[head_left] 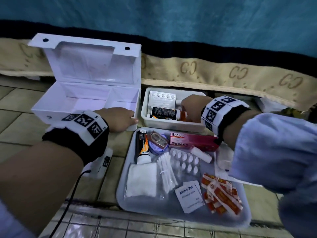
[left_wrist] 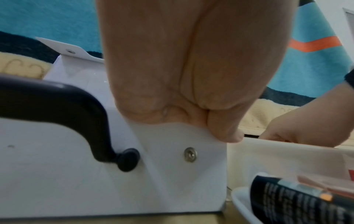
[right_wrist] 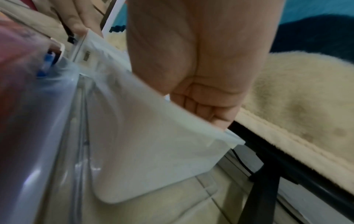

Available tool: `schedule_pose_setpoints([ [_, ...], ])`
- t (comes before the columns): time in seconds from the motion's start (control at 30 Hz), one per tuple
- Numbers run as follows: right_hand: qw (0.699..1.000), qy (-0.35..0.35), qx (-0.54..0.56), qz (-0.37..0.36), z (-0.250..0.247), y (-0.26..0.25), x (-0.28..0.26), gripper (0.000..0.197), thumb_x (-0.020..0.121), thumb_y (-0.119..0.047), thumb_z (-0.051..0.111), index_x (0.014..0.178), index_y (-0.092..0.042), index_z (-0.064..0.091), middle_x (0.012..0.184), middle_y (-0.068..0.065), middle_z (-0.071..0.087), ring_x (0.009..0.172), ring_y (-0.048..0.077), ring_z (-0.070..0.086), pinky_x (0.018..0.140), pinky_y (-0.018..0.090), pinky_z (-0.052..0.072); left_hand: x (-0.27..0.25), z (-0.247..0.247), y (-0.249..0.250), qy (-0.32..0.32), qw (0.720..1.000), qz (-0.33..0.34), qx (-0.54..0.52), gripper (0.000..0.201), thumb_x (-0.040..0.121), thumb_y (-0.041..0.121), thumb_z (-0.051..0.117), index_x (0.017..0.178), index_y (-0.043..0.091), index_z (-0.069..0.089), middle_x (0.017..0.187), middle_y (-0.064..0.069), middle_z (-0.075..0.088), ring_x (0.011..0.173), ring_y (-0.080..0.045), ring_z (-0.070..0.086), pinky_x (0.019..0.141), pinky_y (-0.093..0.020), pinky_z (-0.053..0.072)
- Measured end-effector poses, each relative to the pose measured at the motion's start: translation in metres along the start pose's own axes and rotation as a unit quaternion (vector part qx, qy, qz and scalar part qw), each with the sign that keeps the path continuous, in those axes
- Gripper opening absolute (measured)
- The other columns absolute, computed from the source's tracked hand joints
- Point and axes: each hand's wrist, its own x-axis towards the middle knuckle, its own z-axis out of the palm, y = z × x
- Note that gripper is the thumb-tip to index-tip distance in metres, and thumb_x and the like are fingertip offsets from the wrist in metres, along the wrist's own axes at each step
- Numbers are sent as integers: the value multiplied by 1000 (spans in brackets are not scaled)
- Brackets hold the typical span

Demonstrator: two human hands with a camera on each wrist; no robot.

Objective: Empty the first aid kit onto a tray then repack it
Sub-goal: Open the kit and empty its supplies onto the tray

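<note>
The right hand (head_left: 190, 107) reaches down into the small white plastic bin (head_left: 173, 125), its fingers curled inside among the contents; whether they have closed on anything I cannot tell, since the bin wall hides the fingertips in the wrist view and the knuckles cover them from above. In that bin lie a black tube with white print (head_left: 163, 113), an orange item beside it and a white blister card of pills (head_left: 162, 98).

The left hand (head_left: 118, 119) grips the front right corner of the white hinged first aid box (head_left: 85, 103), fingers curled over its rim, steadying it. The box sits on the tiled floor (head_left: 20, 121), just left of the bin, lid propped upright against the bed's beige blanket edge (head_left: 223, 74). Its compartments look bare.

Nearer me, the clear plastic tray (head_left: 247, 219) holds gauze, cotton swabs, a pill strip, a pink Bacidin carton (head_left: 188, 140), an alcohol pad and red plaster strips.

I'd judge the emptying is nearly through: the bin, probably the kit's insert, has items left in it. The next move calls for a firm pinch on one item and a lift clear of the bin wall toward the tray.

The box's long axis runs left to right, opening upward; the black tube lies the same way, cap to the right.
</note>
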Motion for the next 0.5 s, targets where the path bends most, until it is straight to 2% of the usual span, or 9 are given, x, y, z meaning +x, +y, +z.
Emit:
schedule_pose_setpoints([
  [0.03,1000,19,5,11,-1,0,1,13,89,-21,56,81,-10,57,80,6,59,67,22,50,60,26,40,0,0,0,1,1000,-1,2,30,100,41,27,82,17,34,92,-5,40,89,-20,38,93,-37,36],
  [0.07,999,37,3,20,-3,0,2,18,88,-21,59,75,-10,53,73,4,54,63,21,49,54,25,38,0,0,0,1,1000,0,4,30,100,41,26,84,17,34,92,-5,40,89,-20,38,93,-37,36],
  [0.1,999,44,-1,27,-6,2,2,19,88,-21,60,75,-9,54,70,3,52,62,21,49,50,23,36,0,1,0,1,1000,0,5,30,100,41,26,85,17,34,92,-4,40,89,-20,38,93,-37,35],
  [0.17,999,35,1,41,-9,6,2,18,87,-22,64,85,-4,65,72,4,56,65,21,51,46,21,33,1,1,-1,1,1000,1,10,31,100,41,26,80,19,33,91,-4,40,89,-20,38,93,-38,35],
  [0.23,999,18,14,46,-9,11,1,23,86,-23,67,94,-2,70,81,8,65,67,19,52,51,21,39,2,1,-1,1,1000,0,14,34,100,42,26,74,21,30,88,-2,39,88,-20,39,93,-38,36],
  [0.3,998,9,35,51,-9,15,-4,25,86,-23,65,99,-1,71,98,12,71,72,20,57,63,26,46,2,2,-1,3,1000,3,16,36,100,42,26,70,23,29,86,-2,39,88,-21,40,92,-38,36],
  [0.37,997,14,62,43,-8,19,-11,25,89,-20,61,102,-1,71,106,13,70,88,25,66,73,31,52,3,2,-1,4,1000,8,14,37,100,42,26,68,24,29,88,-2,41,88,-21,41,93,-38,37],
  [0.43,993,23,111,33,-9,22,-18,21,88,-17,62,103,-5,72,105,10,71,97,24,65,74,30,50,4,2,-2,5,1000,9,12,36,99,42,27,69,23,31,91,-3,43,89,-21,42,94,-38,38],
  [0.5,988,23,149,25,-11,24,-22,20,87,-17,64,104,-10,72,104,4,71,92,19,62,68,25,44,4,3,-3,7,1000,8,9,35,99,42,28,72,21,33,92,-4,44,90,-21,42,95,-39,38],
])
